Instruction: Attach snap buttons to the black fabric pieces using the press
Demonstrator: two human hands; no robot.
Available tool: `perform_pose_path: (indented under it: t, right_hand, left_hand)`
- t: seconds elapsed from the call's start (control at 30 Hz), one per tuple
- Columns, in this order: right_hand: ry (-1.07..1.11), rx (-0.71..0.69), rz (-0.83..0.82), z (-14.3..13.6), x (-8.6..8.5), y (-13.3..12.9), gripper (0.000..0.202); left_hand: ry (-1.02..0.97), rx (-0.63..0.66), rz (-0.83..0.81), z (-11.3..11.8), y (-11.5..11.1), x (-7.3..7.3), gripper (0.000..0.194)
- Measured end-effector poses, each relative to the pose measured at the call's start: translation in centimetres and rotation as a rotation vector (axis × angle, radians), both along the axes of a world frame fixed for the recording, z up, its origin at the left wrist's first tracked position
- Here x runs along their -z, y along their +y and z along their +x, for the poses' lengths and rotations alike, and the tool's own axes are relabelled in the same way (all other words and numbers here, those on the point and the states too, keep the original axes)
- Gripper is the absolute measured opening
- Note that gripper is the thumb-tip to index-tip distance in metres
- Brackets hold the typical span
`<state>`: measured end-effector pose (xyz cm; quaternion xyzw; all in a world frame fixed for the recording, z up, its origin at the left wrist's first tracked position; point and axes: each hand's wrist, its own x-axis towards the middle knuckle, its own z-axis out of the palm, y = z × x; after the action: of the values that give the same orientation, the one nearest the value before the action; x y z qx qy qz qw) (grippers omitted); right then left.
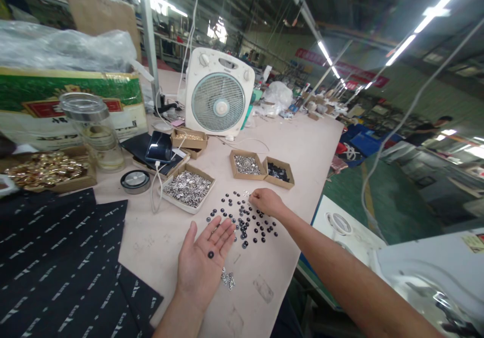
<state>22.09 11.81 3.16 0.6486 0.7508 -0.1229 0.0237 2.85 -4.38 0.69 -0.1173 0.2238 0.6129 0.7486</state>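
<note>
My left hand (202, 265) is palm up with its fingers spread, and one round black piece (210, 254) lies on the palm. Farther forward, my right hand (266, 202) has its fingertips pressed together at the table, beside a few small silvery pieces (246, 193). What those fingertips hold, if anything, is too small to make out. Several black round pieces (244, 223) are scattered between and around both hands. Close to the right of my left hand sits a small pile of silver pieces (228, 279).
Boxes of silver pieces (188, 189) and black pieces (279, 171) stand beyond the hands. A white fan (220, 96) is behind them. Dark printed fabric (60, 262), a glass jar (99, 139) and a box of gold pieces (49, 169) are at left.
</note>
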Motion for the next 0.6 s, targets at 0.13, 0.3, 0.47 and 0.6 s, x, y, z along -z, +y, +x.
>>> perform_pose_path:
  t: [0.13,0.3,0.47,0.6]
  right_hand:
    - [-0.038,0.041,0.095,-0.2,0.1,-0.4,0.016]
    - [-0.14,-0.063,0.112,-0.3,0.1,-1.0,0.025]
    - [-0.093,-0.049,0.137,0.2,-1.3,-1.2,0.026]
    - [0.204,-0.118,0.205,-0.9,-3.7,-3.9,0.025]
  left_hand:
    - [0.015,0.005,0.018,0.0,-0.1,0.2,0.058]
    - [0.012,-0.001,0.035,0.0,0.0,0.2,0.058]
    - [0.004,-0.007,0.013,0.0,0.2,0.0,0.056]
    - [0.003,-0.007,0.002,0.1,0.0,-0.1,0.055]
